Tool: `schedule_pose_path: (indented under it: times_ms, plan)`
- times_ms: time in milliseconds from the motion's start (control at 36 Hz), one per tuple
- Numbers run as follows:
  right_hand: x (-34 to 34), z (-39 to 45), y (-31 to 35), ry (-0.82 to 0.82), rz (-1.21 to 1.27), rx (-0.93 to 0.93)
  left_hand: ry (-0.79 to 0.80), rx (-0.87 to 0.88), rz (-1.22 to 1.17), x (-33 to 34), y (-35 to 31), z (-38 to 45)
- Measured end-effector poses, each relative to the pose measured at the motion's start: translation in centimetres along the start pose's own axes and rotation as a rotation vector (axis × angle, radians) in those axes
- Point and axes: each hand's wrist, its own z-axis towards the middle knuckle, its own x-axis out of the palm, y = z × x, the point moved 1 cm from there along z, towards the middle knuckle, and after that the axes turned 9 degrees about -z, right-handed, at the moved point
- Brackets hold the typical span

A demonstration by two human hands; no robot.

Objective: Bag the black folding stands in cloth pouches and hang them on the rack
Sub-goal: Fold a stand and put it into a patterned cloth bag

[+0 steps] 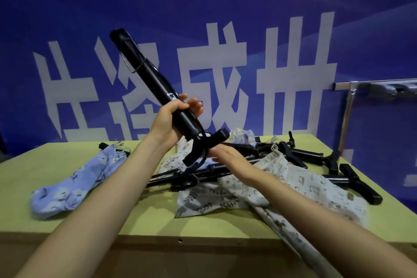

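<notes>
Black folding stand (pixel 155 88) is held tilted above the table (pixel 225 228), left hand (pixel 171 119) with fingers (pixel 193 106) wrapped round its tube, right hand (pixel 228 157) flat with straight fingers beneath its foot, seemingly readying it for a cloth pouch (pixel 293 185).

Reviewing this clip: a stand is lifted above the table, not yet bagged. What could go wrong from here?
1. The left hand alone grips the raised stand near its lower end, so the long upper part could tip or slip; the right hand lies open beneath it.
2. A cord loops off the stand's foot toward the pile of stands and may snag.
3. The cream pouch drapes over the table edge and may slide off.
</notes>
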Motion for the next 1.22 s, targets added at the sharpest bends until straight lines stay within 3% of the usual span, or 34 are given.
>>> schedule_pose_path:
  times_ms: [167, 250, 472, 583, 667, 722, 806, 917, 1056, 1222]
  plan:
    - [1.9, 1.0, 1.6, -0.088, 0.143, 0.018, 0.108, 0.014, 0.017, -1.1, -1.3, -0.4]
    - [2.4, 1.2, 2.3, -0.121, 0.381, 0.051, 0.156, -0.001, 0.005, -2.2, -2.6, -0.3]
    - [3.7, 1.5, 3.8, 0.067, 0.858, 0.191, 0.237, -0.001, 0.09, -3.7, -3.9, -0.8]
    - [4.1, 1.3, 3.9, 0.047, 0.722, 0.16, 0.319, -0.033, 0.157, -4.1, -3.4, -1.3]
    - [4.8, 0.7, 4.0, 0.035, 0.607, 0.133, 0.282, -0.009, 0.188, -4.1, -2.8, -1.7]
    - [5.3, 0.3, 4.1, -0.002, 0.618, 0.12, 0.189, 0.1, 0.36, -3.6, -2.4, -1.9]
    - [5.5, 0.0, 4.6, -0.081, 0.682, 0.098, -0.074, 0.3, 0.574, -2.7, -1.9, -1.8]
    - [4.8, 0.0, 5.2, -0.231, 0.618, 0.063, -0.187, 0.49, 0.554, -1.4, -1.6, -1.8]
    - [3.5, -0.1, 5.3, -0.435, 0.408, -0.03, -0.185, 0.423, 0.293, 0.1, -1.1, -1.7]
    - [2.1, -1.0, 4.5, -0.279, 0.497, -0.062, -0.144, 0.432, 0.143, -0.3, -0.2, -1.5]
